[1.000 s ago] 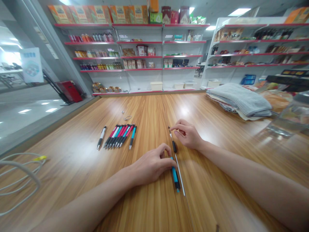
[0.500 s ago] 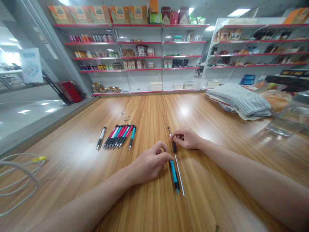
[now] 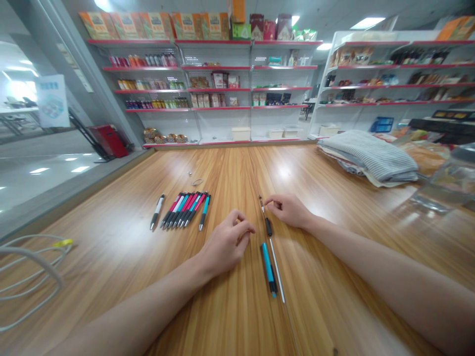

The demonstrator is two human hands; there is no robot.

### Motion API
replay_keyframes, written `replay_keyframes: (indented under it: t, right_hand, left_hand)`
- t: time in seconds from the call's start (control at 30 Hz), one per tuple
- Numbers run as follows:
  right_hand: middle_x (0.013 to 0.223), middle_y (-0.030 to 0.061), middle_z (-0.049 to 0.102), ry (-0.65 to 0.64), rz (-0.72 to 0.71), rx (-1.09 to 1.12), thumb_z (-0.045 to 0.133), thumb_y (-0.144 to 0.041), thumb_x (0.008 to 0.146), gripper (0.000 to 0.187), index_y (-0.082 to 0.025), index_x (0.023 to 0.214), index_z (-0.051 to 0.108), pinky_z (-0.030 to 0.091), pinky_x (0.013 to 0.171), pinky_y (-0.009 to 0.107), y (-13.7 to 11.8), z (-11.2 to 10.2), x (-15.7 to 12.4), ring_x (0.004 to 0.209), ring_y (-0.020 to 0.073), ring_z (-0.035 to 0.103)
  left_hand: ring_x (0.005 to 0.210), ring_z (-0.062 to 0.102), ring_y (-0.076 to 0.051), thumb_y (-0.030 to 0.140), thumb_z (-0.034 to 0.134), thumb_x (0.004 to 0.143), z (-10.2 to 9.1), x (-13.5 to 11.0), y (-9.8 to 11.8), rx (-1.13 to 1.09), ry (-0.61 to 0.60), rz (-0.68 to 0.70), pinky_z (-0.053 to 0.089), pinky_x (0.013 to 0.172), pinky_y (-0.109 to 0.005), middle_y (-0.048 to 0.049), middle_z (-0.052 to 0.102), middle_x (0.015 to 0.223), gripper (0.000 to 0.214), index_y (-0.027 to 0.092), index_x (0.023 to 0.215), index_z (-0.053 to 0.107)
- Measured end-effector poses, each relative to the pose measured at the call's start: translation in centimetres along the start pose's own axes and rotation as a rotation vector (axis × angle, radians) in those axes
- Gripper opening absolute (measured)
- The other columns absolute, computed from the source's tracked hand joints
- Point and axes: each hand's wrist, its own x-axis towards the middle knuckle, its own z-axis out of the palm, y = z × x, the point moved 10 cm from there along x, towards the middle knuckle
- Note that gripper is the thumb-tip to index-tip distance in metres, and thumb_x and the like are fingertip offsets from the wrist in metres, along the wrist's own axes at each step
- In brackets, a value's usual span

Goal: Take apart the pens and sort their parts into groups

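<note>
While the teal barrel (image 3: pixel 267 264) and white refill (image 3: pixel 276 269) already lie apart at four o'clock from my loose, empty left hand (image 3: pixel 226 244), the clustered pens (image 3: pixel 184 210) at ten look intact; whether my right hand (image 3: pixel 288 209) pinches anything, I can't tell.

- Ceiling lights (image 3: pixel 368 22) lit the room brightly, with a cool tint.
- Glare whitened the table (image 3: pixel 222 316) at left and far centre.
- Reflections dotted the far-left floor (image 3: pixel 55 184).
- Wide-angle distortion skewed the shelves (image 3: pixel 218 89) toward the edges.
- Far boxes (image 3: pixel 183 25) looked soft, their lettering unreadable.
</note>
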Motion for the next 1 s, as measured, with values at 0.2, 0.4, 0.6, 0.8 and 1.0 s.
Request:
replay_keyframes:
  t: [0.2,0.4,0.6,0.8,1.0]
  right_hand:
    - [0.050,-0.0060,0.042,-0.040,-0.024,-0.010,0.050,-0.026,0.085,0.024,-0.022,0.098,0.069,0.028,0.052,0.021,-0.26,0.49,0.11,0.046,0.0077,0.039]
    - [0.054,-0.0049,0.048,-0.068,-0.019,-0.050,0.050,-0.027,0.086,0.024,-0.025,0.098,0.069,0.027,0.053,0.021,-0.40,0.84,0.47,0.049,0.0077,0.042]
    - [0.053,-0.0047,0.048,-0.047,-0.014,-0.070,0.049,-0.025,0.085,0.022,-0.023,0.096,0.069,0.027,0.054,0.021,-0.21,0.73,0.63,0.050,0.0082,0.042]
    - [0.055,-0.0036,0.051,-0.058,-0.024,-0.060,0.051,-0.025,0.084,0.020,-0.022,0.092,0.069,0.027,0.055,0.021,-0.22,0.82,0.57,0.052,0.0087,0.043]
    - [0.054,-0.0038,0.050,-0.055,-0.023,-0.047,0.052,-0.024,0.083,0.020,-0.021,0.091,0.069,0.026,0.054,0.021,-0.25,0.75,0.55,0.052,0.0085,0.042]
  left_hand:
    - [0.072,0.051,-0.009,0.015,0.045,0.088,0.21,-0.02,-0.10,0.001,-0.008,-0.002,0.043,0.069,-0.025,-0.0045,0.047,0.099,0.018,0.019,0.095,0.060]
    - [0.074,0.051,-0.010,0.013,0.044,0.087,0.16,0.00,-0.03,-0.003,0.001,-0.005,0.042,0.070,-0.026,-0.0046,0.046,0.099,0.019,0.019,0.095,0.060]
    - [0.076,0.052,-0.010,0.012,0.044,0.087,0.07,0.02,-0.02,-0.016,0.013,-0.001,0.042,0.072,-0.026,-0.0044,0.046,0.098,0.020,0.019,0.096,0.060]
    - [0.076,0.052,-0.010,0.013,0.044,0.087,0.07,0.09,-0.04,-0.011,0.018,0.000,0.043,0.072,-0.026,-0.0046,0.046,0.098,0.019,0.019,0.095,0.060]
    - [0.074,0.051,-0.010,0.014,0.044,0.087,-0.05,0.07,0.14,-0.013,0.025,0.006,0.043,0.071,-0.026,-0.0048,0.047,0.097,0.019,0.019,0.095,0.060]
